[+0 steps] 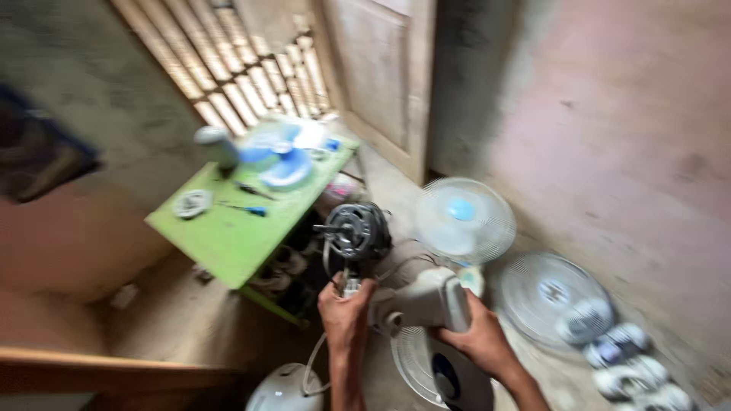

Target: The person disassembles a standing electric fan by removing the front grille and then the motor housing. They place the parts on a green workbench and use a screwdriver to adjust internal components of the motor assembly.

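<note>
I see both hands low in the middle of the view, sharing a stripped fan. My right hand [481, 339] wraps closed around the pale grey plastic fan housing [426, 303], a smooth rounded neck piece. My left hand [346, 308] grips tight at its front end, just under the dark fan motor [356, 230], a round metal body with a short shaft sticking out to the left. A white cord [311, 369] loops down from the left hand.

Room to move is narrow. The corner of the green table [228, 236] juts close on the left of the motor, its painted top flat and scuffed; on it lie a blue fan blade [280, 156], a blue-handled screwdriver [245, 208] and a small round part [192, 202]. To the right, just past the motor, a standing fan [464, 221] with a white wire guard crowds in. A loose wire grille [550, 298] lies flat on the concrete floor [183, 320] near the pink wall [609, 129], with a row of white, rounded, blurred things [624, 365] beside it. Below my hands lie another grille [415, 365] and a white domed base [285, 390]. A wooden door [377, 76] stands behind.
</note>
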